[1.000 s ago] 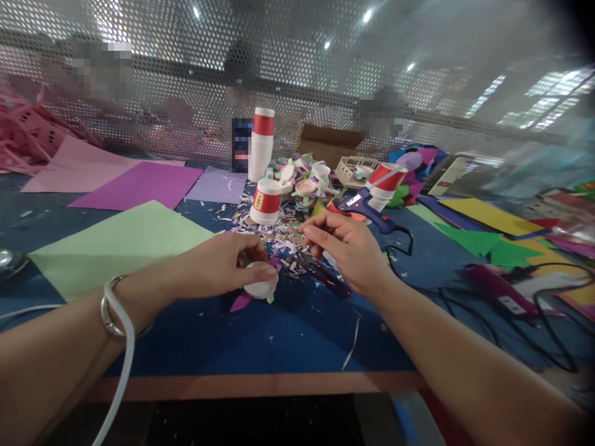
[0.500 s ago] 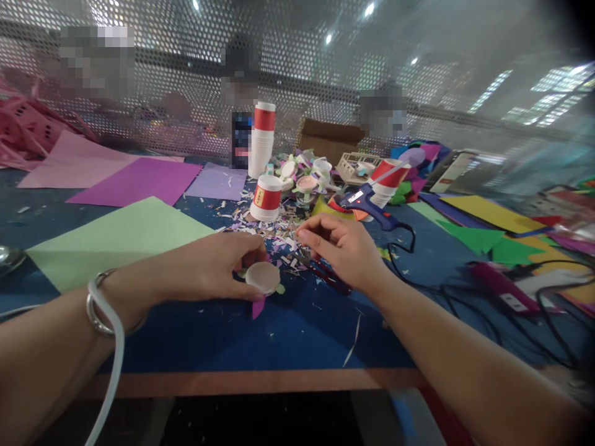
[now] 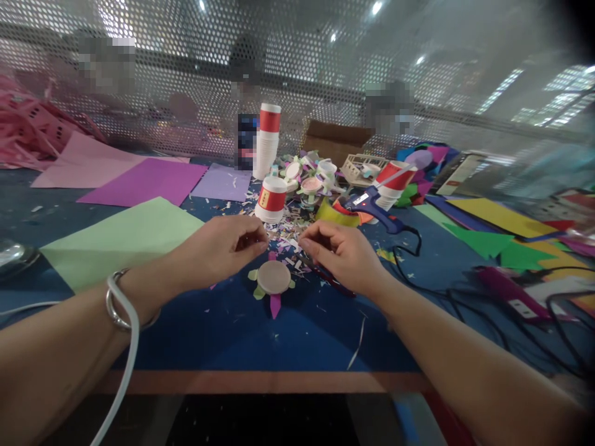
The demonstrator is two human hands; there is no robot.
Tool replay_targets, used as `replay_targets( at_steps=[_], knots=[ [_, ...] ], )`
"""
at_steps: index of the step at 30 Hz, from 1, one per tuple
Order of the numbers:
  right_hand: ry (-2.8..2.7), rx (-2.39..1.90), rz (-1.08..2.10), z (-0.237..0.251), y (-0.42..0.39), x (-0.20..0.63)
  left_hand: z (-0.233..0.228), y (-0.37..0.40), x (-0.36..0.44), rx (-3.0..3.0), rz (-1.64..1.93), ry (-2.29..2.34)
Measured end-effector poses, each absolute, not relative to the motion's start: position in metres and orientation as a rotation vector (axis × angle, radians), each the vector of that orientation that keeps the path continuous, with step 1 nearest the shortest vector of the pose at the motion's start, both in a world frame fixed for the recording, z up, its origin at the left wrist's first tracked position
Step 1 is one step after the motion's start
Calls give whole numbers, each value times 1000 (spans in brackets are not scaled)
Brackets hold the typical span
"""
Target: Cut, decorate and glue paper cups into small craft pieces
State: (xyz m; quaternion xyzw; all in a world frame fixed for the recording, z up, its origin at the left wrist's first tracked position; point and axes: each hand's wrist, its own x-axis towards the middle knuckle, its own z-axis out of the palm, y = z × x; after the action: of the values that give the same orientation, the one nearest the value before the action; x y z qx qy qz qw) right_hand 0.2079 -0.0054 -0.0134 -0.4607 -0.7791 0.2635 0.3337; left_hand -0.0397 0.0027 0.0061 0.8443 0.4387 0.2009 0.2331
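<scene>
A round paper-cup piece (image 3: 274, 277) with green and magenta paper petals glued around it lies flat on the blue table (image 3: 297, 334), free of both hands. My left hand (image 3: 218, 251) hovers just behind and left of it, with fingertips pinched together. My right hand (image 3: 341, 254) is just right of it with the fingers curled and thumb against forefinger. Whether either hand pinches a small scrap is too small to tell. Red-handled scissors (image 3: 335, 284) lie under my right hand.
Paper scraps (image 3: 286, 235) litter the middle. Behind them stand a red-banded cup (image 3: 271, 199), a tall cup stack (image 3: 266, 141), finished cup flowers (image 3: 309, 176) and a blue glue gun (image 3: 372, 206) with its cord. Coloured sheets lie left (image 3: 121, 238) and right (image 3: 488, 214). A perforated screen closes the back.
My left hand tipped the cup piece flat onto the table and let it go, then moved back toward the scraps. My right hand shifted slightly toward the left hand.
</scene>
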Motion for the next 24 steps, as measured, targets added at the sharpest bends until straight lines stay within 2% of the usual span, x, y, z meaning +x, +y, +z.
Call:
replay_targets(
  at_steps=[6,12,20,24],
  knots=[
    [-2062,-1195,713,-11,-6,208,2,-9,-30,2308,646,1063],
    [-2023,-1203,731,-13,-5,207,8,-9,-32,2257,790,1119],
    [-2018,-1226,693,-18,-5,205,1,-6,-34,2322,709,1013],
    [-2035,-1221,650,-18,-6,205,0,-6,-35,2393,499,966]
  ],
)
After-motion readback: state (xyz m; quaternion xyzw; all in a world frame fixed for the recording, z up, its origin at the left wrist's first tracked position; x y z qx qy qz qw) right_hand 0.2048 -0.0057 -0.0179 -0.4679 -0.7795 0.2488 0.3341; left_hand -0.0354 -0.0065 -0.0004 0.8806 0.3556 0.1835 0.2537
